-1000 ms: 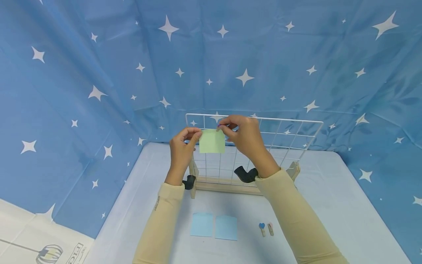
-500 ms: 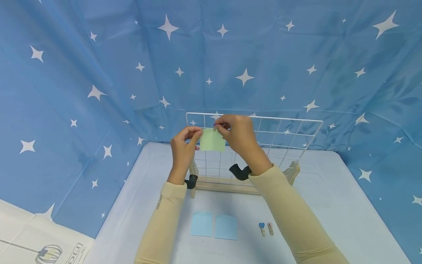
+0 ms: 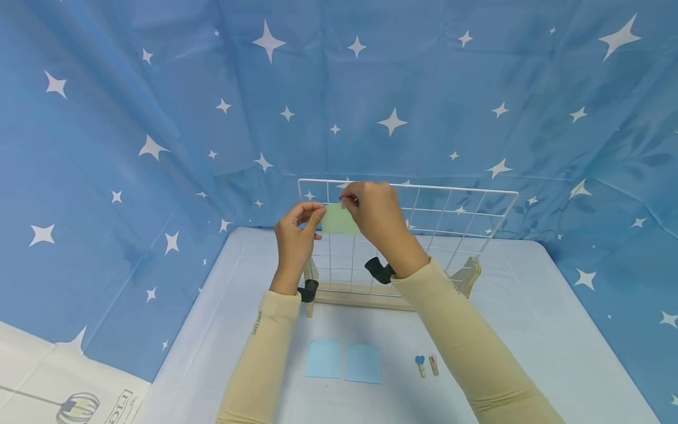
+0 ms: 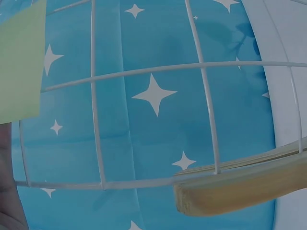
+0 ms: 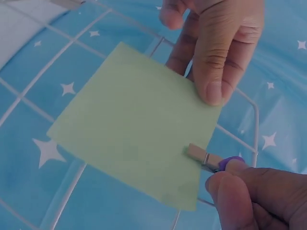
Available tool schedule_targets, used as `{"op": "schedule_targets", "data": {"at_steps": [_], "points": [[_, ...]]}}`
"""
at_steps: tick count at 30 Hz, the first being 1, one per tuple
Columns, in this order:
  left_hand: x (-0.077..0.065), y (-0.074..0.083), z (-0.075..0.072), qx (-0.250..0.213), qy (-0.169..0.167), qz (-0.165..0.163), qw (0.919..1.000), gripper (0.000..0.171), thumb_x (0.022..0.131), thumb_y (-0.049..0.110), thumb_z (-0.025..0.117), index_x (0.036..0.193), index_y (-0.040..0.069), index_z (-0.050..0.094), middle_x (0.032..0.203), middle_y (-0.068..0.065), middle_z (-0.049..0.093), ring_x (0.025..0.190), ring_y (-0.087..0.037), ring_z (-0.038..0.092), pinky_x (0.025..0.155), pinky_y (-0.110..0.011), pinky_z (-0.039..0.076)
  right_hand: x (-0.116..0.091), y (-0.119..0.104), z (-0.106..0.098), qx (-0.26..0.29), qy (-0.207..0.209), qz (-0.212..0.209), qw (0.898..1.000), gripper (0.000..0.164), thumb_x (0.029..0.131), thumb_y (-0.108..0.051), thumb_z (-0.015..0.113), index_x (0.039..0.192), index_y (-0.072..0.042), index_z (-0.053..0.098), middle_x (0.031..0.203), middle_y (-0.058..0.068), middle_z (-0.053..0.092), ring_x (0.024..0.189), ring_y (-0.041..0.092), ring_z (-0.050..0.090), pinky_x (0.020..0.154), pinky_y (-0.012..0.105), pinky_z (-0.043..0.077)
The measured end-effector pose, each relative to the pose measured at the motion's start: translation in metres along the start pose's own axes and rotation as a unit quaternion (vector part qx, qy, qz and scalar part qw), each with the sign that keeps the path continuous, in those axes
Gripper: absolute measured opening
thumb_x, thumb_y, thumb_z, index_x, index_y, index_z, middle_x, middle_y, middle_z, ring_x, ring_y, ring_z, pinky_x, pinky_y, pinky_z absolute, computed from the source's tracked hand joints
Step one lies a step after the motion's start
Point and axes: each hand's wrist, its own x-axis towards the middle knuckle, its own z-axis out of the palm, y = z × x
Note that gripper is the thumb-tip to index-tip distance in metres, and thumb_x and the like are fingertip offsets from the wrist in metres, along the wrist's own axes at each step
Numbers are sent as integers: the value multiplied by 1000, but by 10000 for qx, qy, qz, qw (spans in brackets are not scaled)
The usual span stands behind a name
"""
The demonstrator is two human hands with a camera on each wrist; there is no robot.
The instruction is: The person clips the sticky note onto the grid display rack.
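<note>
Partly concealed green note (image 3: 336,219) and clothespin (image 5: 197,153).
Head view: right hand (image 3: 377,213) covers part of each, sleeve lettering (image 3: 257,323) illegibly small; left wrist view: note cropped at left.

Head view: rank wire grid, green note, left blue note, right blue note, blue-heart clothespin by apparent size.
1. Wire grid
2. Left blue note, right blue note, green note: unranked; blues look alike, right hand partly covers green
3. Blue-heart clothespin

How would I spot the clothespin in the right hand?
Find the white wire grid, then the green note held before it. At the note's upper edge, the right hand pinches the wooden clothespin. Its purple top sets it apart from the blue-heart clothespin and the pinkish-topped one lying on the table.
</note>
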Motion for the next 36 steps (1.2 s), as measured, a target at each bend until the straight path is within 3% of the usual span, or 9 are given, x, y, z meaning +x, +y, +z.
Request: {"op": "schedule_targets", "data": {"at_steps": [4, 13, 21, 27, 36], "points": [[0, 0, 0, -13, 35, 18, 10000, 18, 103, 18, 77, 108, 0, 78, 105, -15, 79, 94, -30, 75, 58, -22, 60, -2, 2, 1, -110, 130, -19, 9999, 10, 102, -4, 75, 104, 6, 79, 95, 19, 81, 79, 31, 78, 73, 40, 66], [-2, 2, -1, -98, 52, -85, 9999, 19, 103, 17, 78, 110, -1, 77, 103, -16, 79, 90, -25, 74, 58, -23, 61, -8, 14, 7, -86, 850, -392, 9956, 22, 98, -8, 82, 89, 4, 65, 69, 16, 69, 56, 28, 63, 54, 39, 55], [-3, 0, -3, -92, 235, -47, 9997, 17, 101, 14, 80, 107, -1, 78, 102, -16, 79, 92, -24, 74, 60, -22, 61, -15, 28, 11, 387, 1116, -552, 9915, 20, 94, -4, 84, 89, 4, 67, 74, 18, 72, 63, 31, 70, 60, 42, 62], [-4, -1, -6, -77, 253, -44, 9996, 18, 100, 15, 81, 108, -1, 78, 101, -16, 79, 91, -21, 74, 63, -22, 62, -21, 39, 9, 983, 1085, -655, 9870, 13, 93, -1, 82, 98, 5, 70, 80, 18, 75, 68, 31, 76, 66, 46, 66], [-6, -1, -10, 164, 252, 129, 9995, 20, 100, 17, 82, 110, 0, 78, 104, -14, 80, 92, -26, 75, 68, -18, 56, -34, 49, 8, 1890, 678, -278, 9792, 18, 93, 2, 81, 109, 6, 74, 92, 19, 78, 81, 32, 79, 73, 48, 68]]}}
